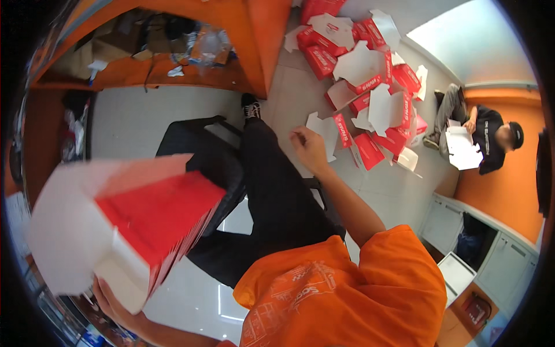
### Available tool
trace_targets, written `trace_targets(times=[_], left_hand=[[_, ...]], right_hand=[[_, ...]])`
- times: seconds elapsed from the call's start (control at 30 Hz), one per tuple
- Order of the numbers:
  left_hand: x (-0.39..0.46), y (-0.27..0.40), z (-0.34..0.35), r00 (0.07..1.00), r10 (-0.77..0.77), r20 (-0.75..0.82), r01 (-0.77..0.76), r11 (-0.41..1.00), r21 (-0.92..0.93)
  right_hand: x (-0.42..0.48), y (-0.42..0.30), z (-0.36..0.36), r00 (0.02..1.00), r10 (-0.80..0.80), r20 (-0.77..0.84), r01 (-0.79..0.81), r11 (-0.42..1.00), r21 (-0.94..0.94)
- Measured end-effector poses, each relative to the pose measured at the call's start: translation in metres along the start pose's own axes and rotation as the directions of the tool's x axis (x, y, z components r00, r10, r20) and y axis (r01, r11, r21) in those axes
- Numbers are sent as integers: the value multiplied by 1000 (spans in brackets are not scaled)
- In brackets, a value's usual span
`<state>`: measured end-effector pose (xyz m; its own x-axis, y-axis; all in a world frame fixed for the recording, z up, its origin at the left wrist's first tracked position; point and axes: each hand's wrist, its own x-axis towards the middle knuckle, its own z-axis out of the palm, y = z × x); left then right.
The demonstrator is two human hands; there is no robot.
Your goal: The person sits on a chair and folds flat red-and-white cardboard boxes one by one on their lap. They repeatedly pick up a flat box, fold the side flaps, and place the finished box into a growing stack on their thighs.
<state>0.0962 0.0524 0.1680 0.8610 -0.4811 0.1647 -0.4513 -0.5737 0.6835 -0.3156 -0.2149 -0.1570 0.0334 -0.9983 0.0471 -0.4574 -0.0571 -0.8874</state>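
In the lower left, my left hand (110, 303) grips the lower edge of a stack of red and white paperboard cartons (160, 212). Many thin layered edges show along the stack's right side, and its white flaps are blurred. A black padded seat (197, 139) lies partly hidden behind the stack, beside my leg. My right hand (310, 149) is held out over the floor with its fingers loosely bent and nothing seen in them. Close by that hand is an unfolded white carton flap (323, 130), at the near edge of a heap of assembled red food boxes (368, 149).
Orange shelving (195, 71) with bags and clutter stands at the upper left. A seated person (488, 139) at the right holds a white carton (464, 149). Grey cabinets (498, 256) and a white tray (453, 277) are at the lower right. My shoe (250, 106) is near the shelving.
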Motion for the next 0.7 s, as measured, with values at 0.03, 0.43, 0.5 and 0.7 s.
trace_targets(times=[0.03, 0.43, 0.5, 0.7], left_hand=[[5, -16, -15, 1000, 24, 5, -24, 997, 74], [1, 65, -55, 982, -176, 72, 126, 888, 443], [4, 78, -38, 962, -254, 105, 188, 887, 422], [-36, 104, -18, 946, -313, 82, 264, 892, 366]], right_hand=[[-4, 58, -8, 999, 22, -41, -25, 998, -63], [126, 378, -38, 784, 546, 295, 25, 447, -894], [150, 452, -71, 721, 520, 458, 257, 414, -873], [162, 436, -54, 870, 493, -2, -226, 395, -890]])
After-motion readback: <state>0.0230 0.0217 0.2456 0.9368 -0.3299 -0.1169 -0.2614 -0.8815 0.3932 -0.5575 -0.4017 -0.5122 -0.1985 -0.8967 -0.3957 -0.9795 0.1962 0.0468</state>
